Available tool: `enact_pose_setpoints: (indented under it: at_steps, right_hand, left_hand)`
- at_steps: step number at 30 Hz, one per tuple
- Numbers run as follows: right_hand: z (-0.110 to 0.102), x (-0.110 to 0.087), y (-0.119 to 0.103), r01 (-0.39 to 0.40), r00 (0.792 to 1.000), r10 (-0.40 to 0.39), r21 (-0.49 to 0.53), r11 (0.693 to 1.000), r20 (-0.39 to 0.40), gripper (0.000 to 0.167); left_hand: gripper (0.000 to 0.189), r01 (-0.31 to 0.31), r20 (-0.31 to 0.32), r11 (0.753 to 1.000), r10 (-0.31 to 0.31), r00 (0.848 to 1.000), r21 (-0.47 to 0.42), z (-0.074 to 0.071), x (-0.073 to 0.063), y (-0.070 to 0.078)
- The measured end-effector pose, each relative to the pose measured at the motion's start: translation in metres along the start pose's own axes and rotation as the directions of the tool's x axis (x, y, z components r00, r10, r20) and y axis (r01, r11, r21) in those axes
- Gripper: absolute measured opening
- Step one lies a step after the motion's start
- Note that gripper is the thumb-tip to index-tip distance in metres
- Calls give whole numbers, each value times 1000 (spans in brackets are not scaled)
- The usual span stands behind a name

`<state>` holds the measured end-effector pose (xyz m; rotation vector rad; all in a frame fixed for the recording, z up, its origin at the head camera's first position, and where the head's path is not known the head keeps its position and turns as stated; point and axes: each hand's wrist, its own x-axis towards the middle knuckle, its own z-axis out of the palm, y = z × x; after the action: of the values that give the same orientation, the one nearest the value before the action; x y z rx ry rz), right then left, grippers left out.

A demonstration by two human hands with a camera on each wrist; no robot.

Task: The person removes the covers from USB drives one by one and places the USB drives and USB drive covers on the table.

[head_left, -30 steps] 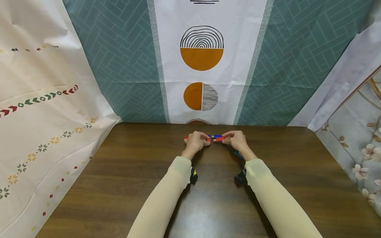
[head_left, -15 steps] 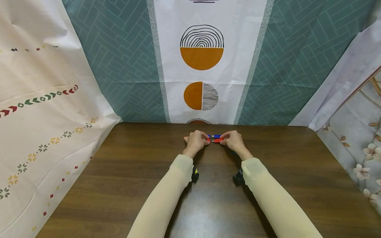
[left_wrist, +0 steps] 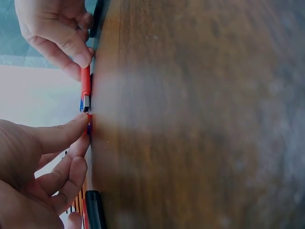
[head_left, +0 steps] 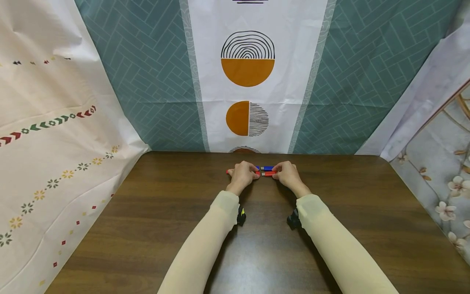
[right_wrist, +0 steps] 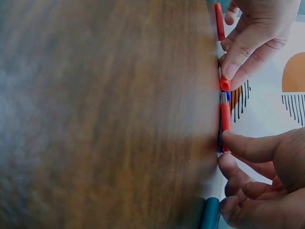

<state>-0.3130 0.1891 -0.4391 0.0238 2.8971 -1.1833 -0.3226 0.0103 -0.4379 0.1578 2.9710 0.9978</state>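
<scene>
In the head view my left hand (head_left: 241,174) pinches a small red cap (head_left: 257,173) between thumb and fingertips; its open end shows in the right wrist view. Facing it, my right hand (head_left: 289,174) pinches a red USB flash drive (head_left: 269,174) with its metal plug (left_wrist: 86,103) pointing at the cap. A narrow gap separates plug and cap. Just behind lies a blue USB flash drive (head_left: 267,168), its plug also turned left, with a small blue piece (head_left: 257,168) opposite it by my left fingertips. My fingers partly hide these pieces.
A slim red stick-like thing (right_wrist: 219,21) lies beyond my left hand, near a dark rounded bar (left_wrist: 95,210). A teal cylinder (right_wrist: 209,213) lies beside my right hand. The brown table (head_left: 249,261) ends at a patterned cloth (head_left: 247,94) close behind both hands.
My right hand has moved slightly left with the red flash drive, which has turned from slightly tilted to level with the cap. My left hand has stayed nearly still.
</scene>
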Motion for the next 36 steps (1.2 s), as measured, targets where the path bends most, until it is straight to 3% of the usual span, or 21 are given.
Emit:
enact_pose_setpoints:
  at_steps: [36]
  right_hand:
    - [-8,-4,1,22,1000,-23,28,999,21,24]
  left_hand:
    - [16,-14,-2,998,13,1000,-59,-2,-1,0]
